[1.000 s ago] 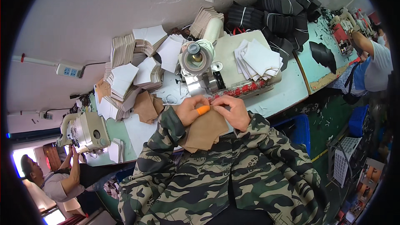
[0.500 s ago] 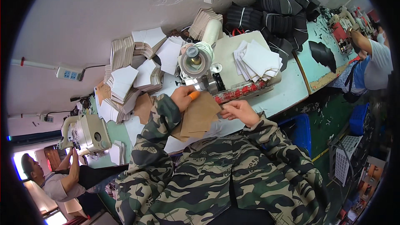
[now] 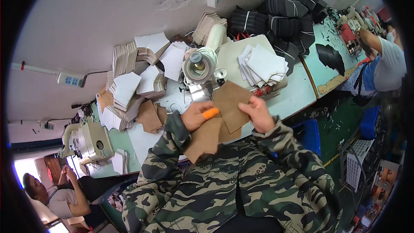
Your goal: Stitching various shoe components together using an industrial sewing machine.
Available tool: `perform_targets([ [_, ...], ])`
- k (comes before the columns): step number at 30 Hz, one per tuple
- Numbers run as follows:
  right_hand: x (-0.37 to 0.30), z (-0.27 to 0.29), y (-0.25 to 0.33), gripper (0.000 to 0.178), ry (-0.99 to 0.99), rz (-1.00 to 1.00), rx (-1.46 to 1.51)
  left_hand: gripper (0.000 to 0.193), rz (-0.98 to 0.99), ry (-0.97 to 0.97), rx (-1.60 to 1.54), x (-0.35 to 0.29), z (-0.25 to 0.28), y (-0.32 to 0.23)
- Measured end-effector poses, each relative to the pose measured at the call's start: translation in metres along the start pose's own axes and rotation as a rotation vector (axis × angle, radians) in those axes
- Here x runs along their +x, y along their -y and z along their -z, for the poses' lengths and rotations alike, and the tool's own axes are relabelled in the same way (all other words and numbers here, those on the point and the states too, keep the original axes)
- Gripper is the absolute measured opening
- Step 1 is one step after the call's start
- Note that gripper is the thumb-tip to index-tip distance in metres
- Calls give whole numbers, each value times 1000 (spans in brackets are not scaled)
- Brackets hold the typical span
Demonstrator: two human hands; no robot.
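My left hand [image 3: 196, 115], an orange cover on one finger, is closed on several brown cut pieces [image 3: 204, 140] that fan down over my lap. Between my two hands a separate brown piece [image 3: 233, 105] is raised, its right edge pinched by the thumb and fingers of my right hand [image 3: 260, 113]. Just beyond that piece stands a cream machine [image 3: 199, 65] with a round metal head. White cut pieces [image 3: 265, 62] lie in a loose pile on its bed. The raised brown piece hides part of the machine's front.
Stacks of white and beige pieces [image 3: 126, 87] crowd the table's left, with brown pieces [image 3: 149, 116] beside them. Tied black bundles [image 3: 282, 26] lie at the back right. Blue bins [image 3: 307, 133] stand below the right edge. Co-workers sit at machines on both sides.
My hands have drawn the brown pieces back from the machine head. One piece is now apart from the rest, raised in my right hand, which has closed on it.
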State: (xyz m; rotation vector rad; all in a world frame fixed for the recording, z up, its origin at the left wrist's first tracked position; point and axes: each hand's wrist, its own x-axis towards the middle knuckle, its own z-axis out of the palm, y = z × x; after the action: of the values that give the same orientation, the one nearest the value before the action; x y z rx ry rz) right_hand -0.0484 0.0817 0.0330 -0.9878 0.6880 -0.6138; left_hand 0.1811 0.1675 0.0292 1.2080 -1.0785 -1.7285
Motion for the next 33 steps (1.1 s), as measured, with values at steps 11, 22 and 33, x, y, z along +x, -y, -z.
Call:
perform_targets([
  [11,25,23,73,20,-523,711,-306,18,-28,-109,-98,-22,-2,31],
  [22,7,-9,-36,23,218,-65,-605,25,-101,-261,206,-27,10,31],
  [33,-3,-8,-56,31,137,-433,85,28,94,-270,753,19,46,0],
])
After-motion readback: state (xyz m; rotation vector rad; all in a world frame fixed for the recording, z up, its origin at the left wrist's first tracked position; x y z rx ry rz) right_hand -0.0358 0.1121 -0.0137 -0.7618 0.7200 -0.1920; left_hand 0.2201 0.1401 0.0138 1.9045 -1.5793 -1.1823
